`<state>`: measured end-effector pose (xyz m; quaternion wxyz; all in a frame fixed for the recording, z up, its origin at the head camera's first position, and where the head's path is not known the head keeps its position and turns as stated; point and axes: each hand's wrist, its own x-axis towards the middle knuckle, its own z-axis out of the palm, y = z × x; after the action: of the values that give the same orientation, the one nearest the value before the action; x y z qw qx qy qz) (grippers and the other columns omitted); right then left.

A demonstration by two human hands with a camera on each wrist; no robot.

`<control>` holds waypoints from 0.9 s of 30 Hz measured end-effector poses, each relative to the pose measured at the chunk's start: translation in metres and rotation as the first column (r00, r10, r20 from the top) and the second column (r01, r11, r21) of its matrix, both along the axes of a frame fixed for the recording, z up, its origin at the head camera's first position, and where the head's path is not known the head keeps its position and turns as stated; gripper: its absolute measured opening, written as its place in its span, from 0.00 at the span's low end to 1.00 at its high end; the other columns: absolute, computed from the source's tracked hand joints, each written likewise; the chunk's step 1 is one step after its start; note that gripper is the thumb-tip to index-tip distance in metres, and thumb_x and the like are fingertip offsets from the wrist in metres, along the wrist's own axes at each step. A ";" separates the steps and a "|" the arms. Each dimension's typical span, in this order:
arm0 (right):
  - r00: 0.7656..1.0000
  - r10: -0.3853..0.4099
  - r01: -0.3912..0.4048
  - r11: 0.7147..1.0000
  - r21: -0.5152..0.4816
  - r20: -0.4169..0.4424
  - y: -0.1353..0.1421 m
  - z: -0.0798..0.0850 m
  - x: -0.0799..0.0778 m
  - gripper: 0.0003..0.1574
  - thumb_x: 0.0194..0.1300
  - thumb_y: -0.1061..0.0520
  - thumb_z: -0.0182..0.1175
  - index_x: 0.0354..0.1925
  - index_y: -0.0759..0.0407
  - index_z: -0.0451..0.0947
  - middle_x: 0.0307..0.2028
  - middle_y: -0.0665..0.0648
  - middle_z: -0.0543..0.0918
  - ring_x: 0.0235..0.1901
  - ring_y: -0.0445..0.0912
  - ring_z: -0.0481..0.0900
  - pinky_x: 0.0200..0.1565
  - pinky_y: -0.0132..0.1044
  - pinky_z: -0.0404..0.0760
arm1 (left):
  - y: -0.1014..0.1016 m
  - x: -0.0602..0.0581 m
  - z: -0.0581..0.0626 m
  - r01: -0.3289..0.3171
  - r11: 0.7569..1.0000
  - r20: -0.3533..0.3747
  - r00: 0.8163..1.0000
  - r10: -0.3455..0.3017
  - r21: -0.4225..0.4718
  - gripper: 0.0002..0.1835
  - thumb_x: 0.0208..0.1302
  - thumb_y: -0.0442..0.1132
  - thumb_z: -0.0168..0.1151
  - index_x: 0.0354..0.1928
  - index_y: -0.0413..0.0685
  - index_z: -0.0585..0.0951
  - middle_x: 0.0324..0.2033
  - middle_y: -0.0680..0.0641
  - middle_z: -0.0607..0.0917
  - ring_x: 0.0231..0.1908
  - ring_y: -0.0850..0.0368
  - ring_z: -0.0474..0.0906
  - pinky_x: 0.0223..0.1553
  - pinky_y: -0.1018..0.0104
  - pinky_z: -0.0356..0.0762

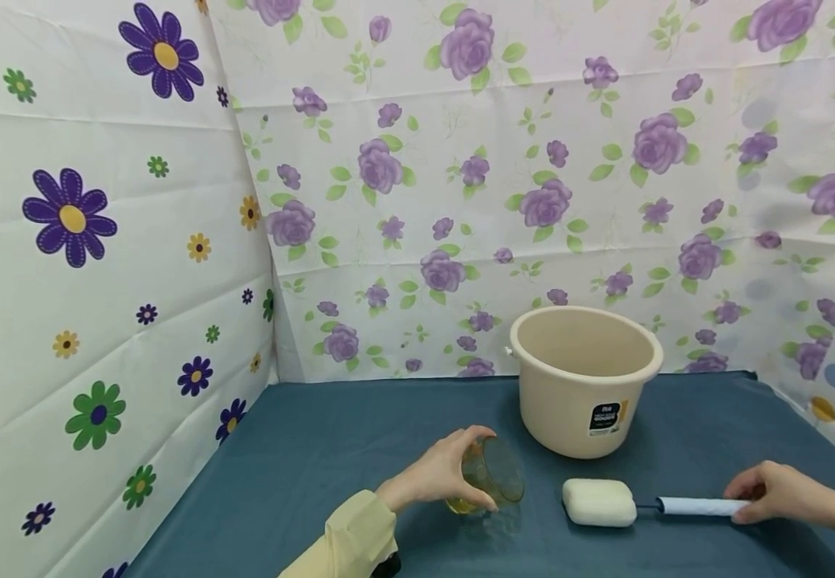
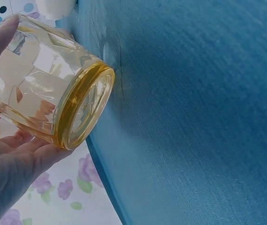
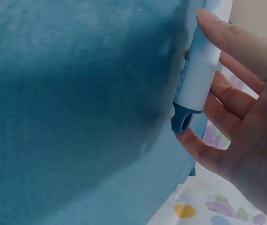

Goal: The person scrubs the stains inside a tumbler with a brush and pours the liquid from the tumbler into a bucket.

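My left hand grips a clear amber-tinted glass cup, fingers on one side and thumb on the other. The cup is tilted, its mouth toward the right in the head view; the left wrist view shows its thick yellow base close over the blue cloth. My right hand holds the pale blue handle of a sponge brush between thumb and fingers. The brush's cream sponge head points left, low at the cloth. A dark blue hanging loop ends the handle, with my little finger at it.
A beige bucket with a dark label stands behind the sponge brush, near the back edge. Dark blue cloth covers the table. Flower-patterned sheets hang behind it and along the left side.
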<state>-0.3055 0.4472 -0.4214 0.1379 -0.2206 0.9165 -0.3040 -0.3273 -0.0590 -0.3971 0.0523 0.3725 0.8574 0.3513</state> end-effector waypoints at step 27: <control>0.993 -0.101 0.105 0.992 0.077 -0.055 -0.004 -0.010 0.006 0.17 0.51 0.50 0.68 0.36 0.61 0.80 0.33 0.54 0.79 0.30 0.36 0.73 0.30 0.35 0.73 | 0.000 0.001 0.001 0.008 1.000 0.003 1.000 -0.008 0.004 0.42 0.41 0.54 0.73 0.61 0.66 0.63 0.51 0.51 0.70 0.45 0.62 0.68 0.41 0.61 0.70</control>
<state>-0.2994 0.4433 -0.4314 0.1071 -0.1751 0.9412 -0.2684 -0.3260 -0.0588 -0.3964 0.0542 0.3756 0.8550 0.3535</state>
